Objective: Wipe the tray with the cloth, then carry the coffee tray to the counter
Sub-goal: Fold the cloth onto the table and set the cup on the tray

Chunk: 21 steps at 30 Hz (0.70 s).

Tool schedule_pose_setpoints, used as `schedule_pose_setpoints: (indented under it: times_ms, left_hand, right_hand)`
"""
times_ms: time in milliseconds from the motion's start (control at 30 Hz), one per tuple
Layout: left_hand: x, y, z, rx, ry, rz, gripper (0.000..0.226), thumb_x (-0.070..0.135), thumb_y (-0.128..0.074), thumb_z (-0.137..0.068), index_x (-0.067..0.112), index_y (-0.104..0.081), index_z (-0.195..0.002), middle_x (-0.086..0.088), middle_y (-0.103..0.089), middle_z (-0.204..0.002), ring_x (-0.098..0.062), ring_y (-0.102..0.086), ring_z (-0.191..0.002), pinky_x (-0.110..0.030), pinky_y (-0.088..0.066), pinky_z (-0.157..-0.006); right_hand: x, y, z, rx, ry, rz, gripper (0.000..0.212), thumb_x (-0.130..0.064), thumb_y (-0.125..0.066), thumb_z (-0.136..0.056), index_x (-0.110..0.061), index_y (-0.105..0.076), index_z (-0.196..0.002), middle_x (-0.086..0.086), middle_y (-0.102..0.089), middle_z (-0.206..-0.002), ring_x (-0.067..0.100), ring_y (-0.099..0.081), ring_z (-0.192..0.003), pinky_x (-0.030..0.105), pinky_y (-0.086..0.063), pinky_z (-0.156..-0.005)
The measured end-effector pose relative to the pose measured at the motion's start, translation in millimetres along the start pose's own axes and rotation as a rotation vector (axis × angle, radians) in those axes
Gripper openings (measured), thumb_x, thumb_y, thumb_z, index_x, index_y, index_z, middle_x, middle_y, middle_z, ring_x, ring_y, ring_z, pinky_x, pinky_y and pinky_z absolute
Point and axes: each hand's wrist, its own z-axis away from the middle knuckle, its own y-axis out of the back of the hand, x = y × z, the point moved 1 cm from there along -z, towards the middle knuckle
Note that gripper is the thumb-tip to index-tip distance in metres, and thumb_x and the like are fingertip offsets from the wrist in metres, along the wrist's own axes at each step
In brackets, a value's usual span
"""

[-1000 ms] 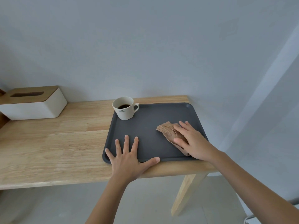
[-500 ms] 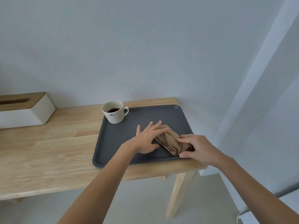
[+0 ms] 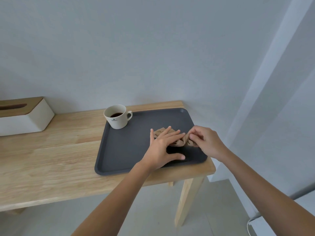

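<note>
Lying bunched on the tray [image 3: 129, 150], the cloth [image 3: 180, 141] looks tan.

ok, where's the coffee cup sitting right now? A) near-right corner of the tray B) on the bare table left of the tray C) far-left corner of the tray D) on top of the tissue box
C: the cup stands upright in the far-left corner of the tray, apart from the cloth and both hands.
</note>
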Motion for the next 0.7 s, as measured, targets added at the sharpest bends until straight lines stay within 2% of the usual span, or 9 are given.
schedule_pose_setpoints:
  times_ms: [100, 167, 233, 333, 367, 433, 500, 600, 700]
  left_hand:
    - [10, 5, -5, 0.216, 0.041, 0.29, 0.03, 0.034, -0.071, -0.082, 0.024, -0.069, -0.111, 0.028, -0.062, -0.117, 0.005, -0.046, -0.128, -0.049, -0.012, -0.118]
    - [14, 17, -11, 0.292, 0.099, 0.553, 0.012, 0.021, -0.072, -0.084, 0.013, -0.07, -0.092, 0.01, -0.074, -0.101, -0.002, -0.062, -0.112, -0.047, -0.041, -0.107]
    - [15, 36, -17, 0.337, 0.141, 0.647, 0.014, 0.02, -0.072, -0.084, 0.009, -0.064, -0.082, -0.006, -0.074, -0.088, -0.011, -0.069, -0.097, -0.046, -0.054, -0.09]
    - [14, 66, -23, 0.33, 0.137, 0.528, 0.023, 0.023, -0.071, -0.084, 0.004, -0.06, -0.079, 0.004, -0.064, -0.068, -0.009, -0.058, -0.068, -0.036, -0.05, -0.068]
    - [15, 76, -23, 0.324, 0.118, 0.504, 0.024, 0.023, -0.07, -0.085, 0.003, -0.059, -0.078, 0.01, -0.058, -0.063, -0.007, -0.052, -0.063, -0.029, -0.046, -0.062]
    - [16, 97, -22, 0.335, 0.093, 0.478, 0.025, 0.021, -0.068, -0.087, 0.0, -0.057, -0.079, 0.008, -0.048, -0.062, -0.006, -0.044, -0.06, -0.021, -0.038, -0.059]
    - [15, 119, -17, 0.364, 0.092, 0.401, 0.024, 0.024, -0.067, -0.088, 0.003, -0.058, -0.08, 0.003, -0.046, -0.063, -0.007, -0.041, -0.059, -0.019, -0.035, -0.056]
    - [5, 150, -1, 0.432, 0.123, 0.275, 0.017, 0.028, -0.064, -0.09, 0.016, -0.058, -0.079, 0.014, -0.047, -0.056, -0.003, -0.038, -0.053, -0.016, -0.031, -0.051]
    - [-9, 177, 23, 0.512, 0.151, 0.231, 0.018, 0.027, -0.06, -0.092, 0.017, -0.055, -0.079, 0.01, -0.044, -0.057, -0.007, -0.035, -0.054, -0.021, -0.03, -0.053]
  right_hand:
    - [-12, -1, -7, -0.012, -0.045, -0.153, 0.01, -0.014, -0.053, -0.095, -0.013, -0.063, -0.092, 0.005, -0.07, -0.091, 0.017, -0.069, -0.087, 0.036, -0.062, -0.072]
    - [-22, 1, -11, -0.037, -0.043, -0.253, 0.008, -0.014, -0.056, -0.094, -0.01, -0.062, -0.094, 0.009, -0.07, -0.091, 0.021, -0.07, -0.087, 0.041, -0.062, -0.073]
    - [-29, 7, -16, -0.103, -0.014, -0.32, 0.008, -0.016, -0.066, -0.088, -0.011, -0.065, -0.094, 0.011, -0.072, -0.087, 0.025, -0.071, -0.084, 0.04, -0.061, -0.077]
    - [-37, 17, -23, -0.245, 0.026, -0.164, 0.022, -0.017, -0.079, -0.074, -0.018, -0.071, -0.094, 0.005, -0.074, -0.088, 0.023, -0.072, -0.082, 0.034, -0.058, -0.081]
    - [-40, 18, -26, -0.262, 0.042, -0.08, 0.02, -0.016, -0.079, -0.073, -0.019, -0.072, -0.092, 0.002, -0.074, -0.087, 0.019, -0.071, -0.08, 0.033, -0.057, -0.08]
    - [-48, 17, -32, -0.233, 0.086, 0.026, 0.008, -0.016, -0.074, -0.077, -0.021, -0.072, -0.083, 0.004, -0.072, -0.081, 0.018, -0.065, -0.072, 0.034, -0.052, -0.076]
    - [-60, 15, -38, -0.176, 0.119, -0.024, 0.004, -0.017, -0.069, -0.083, -0.021, -0.07, -0.082, 0.007, -0.07, -0.081, 0.024, -0.063, -0.074, 0.036, -0.049, -0.076]
    - [-85, 8, -45, -0.149, 0.17, -0.2, 0.01, -0.014, -0.061, -0.09, -0.021, -0.065, -0.084, -0.004, -0.067, -0.08, 0.014, -0.063, -0.08, 0.035, -0.05, -0.085]
    - [-118, -8, -53, -0.154, 0.246, -0.268, 0.009, -0.017, -0.056, -0.094, -0.019, -0.063, -0.089, -0.007, -0.064, -0.076, 0.014, -0.061, -0.078, 0.043, -0.054, -0.086]
